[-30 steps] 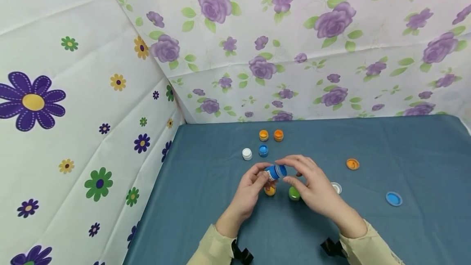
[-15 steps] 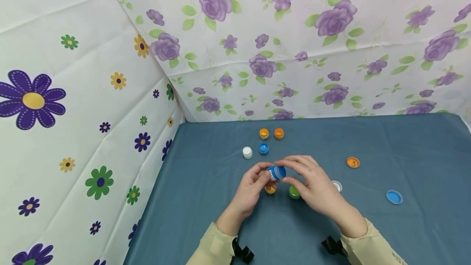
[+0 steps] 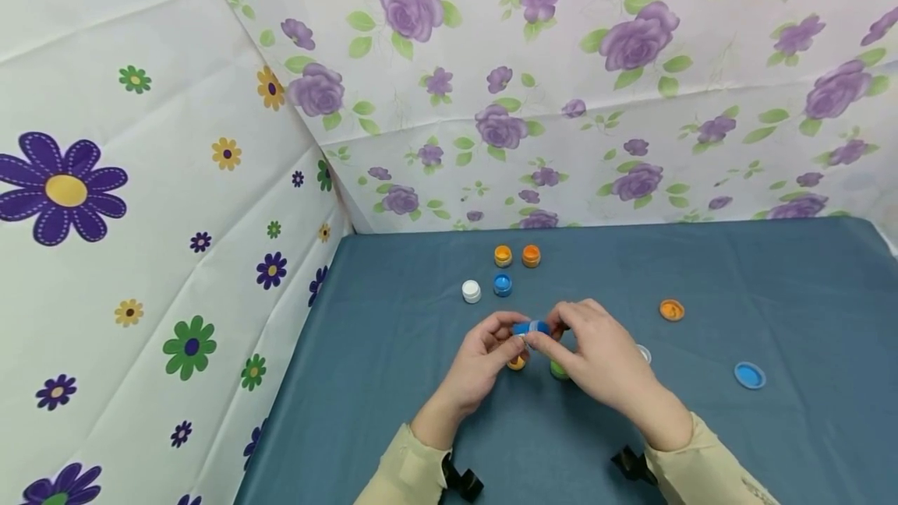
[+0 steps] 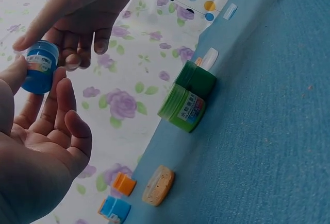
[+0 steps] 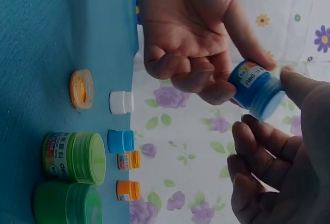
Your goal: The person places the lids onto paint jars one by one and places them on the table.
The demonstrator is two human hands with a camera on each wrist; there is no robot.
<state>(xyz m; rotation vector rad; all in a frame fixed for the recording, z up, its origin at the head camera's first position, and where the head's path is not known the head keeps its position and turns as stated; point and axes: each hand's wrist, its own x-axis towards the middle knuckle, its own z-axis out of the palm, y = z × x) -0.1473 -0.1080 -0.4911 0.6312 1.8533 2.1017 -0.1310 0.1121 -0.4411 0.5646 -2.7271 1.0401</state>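
My left hand point(image 3: 477, 361) holds a small blue paint jar point(image 5: 250, 82) tilted on its side above the table, thumb on its label. The fingers of my right hand point(image 3: 606, 361) pinch the jar's lid point(image 5: 268, 100), thumb on one side and fingertips on the other. Below the hands lie a yellow-orange lid point(image 3: 516, 364) and a light green jar point(image 4: 181, 108), partly covered in the head view. A dark green jar point(image 4: 196, 80) beside it is hidden there by my right hand.
Farther back stand a white jar point(image 3: 471, 291), an open blue jar point(image 3: 502, 284), a yellow jar point(image 3: 503, 256) and an orange jar point(image 3: 531, 256). To the right lie an orange lid point(image 3: 672, 310), a white lid point(image 3: 644, 353) and a blue lid point(image 3: 750, 375). Flowered cloth point(image 3: 435, 139) hangs behind.
The right hand's fingers have closed in from beside the jar onto its lid. The jar has turned more level in the left hand, which stays in nearly the same place.
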